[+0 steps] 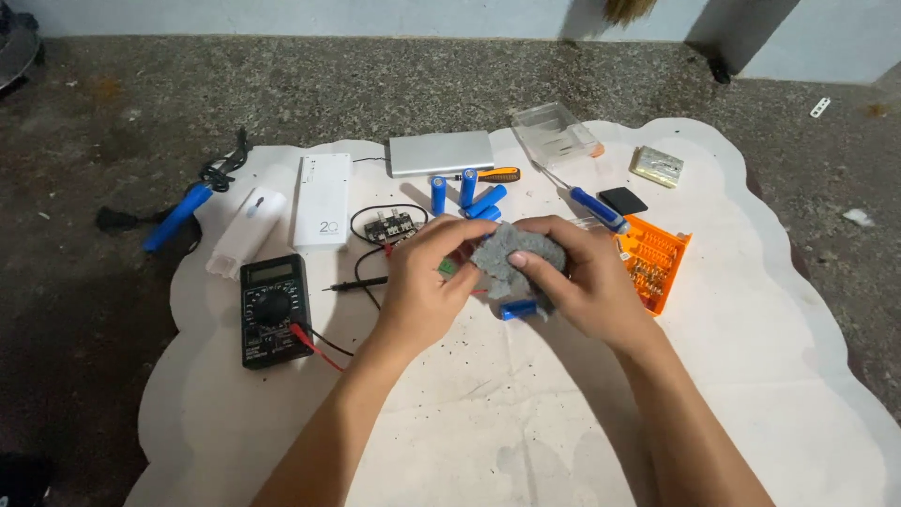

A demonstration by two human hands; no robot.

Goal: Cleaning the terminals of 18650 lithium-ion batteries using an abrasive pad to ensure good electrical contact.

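My left hand (424, 282) and my right hand (580, 277) meet over the middle of a white mat (741, 357). Both pinch a crumpled grey cloth pad (507, 255). A blue cylindrical battery (517, 309) shows under my right hand, wrapped partly by the pad. A small green part (449, 268) sits at my left fingertips. Just beyond the hands lie several loose blue batteries (469, 194) and a small black circuit board (390, 227) with wires.
A black multimeter (272, 308) with red and black leads lies at left. White power bank shells (322, 200), a silver power bank (441, 153), a clear plastic box (557, 134), screwdrivers (593, 207), an orange bit case (652, 259) and a blue-handled tool (176, 217) surround the hands.
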